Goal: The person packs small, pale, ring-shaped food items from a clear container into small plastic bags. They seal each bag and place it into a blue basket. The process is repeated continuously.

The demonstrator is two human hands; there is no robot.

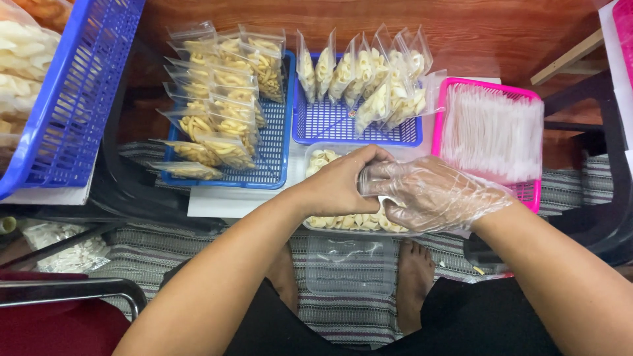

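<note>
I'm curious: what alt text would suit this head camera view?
A bare left hand and a plastic-gloved right hand meet over a clear tray of pale snacks. Beyond sit blue baskets of filled bags and a pink basket of empty ones.

Small clear zip bags of yellow pasta (221,99) lie stacked in the blue tray at left. More clear bags of pale ring crackers (366,72) stand upright in the middle blue tray. A pile of empty clear bags (491,132) fills the pink basket at right.
</note>
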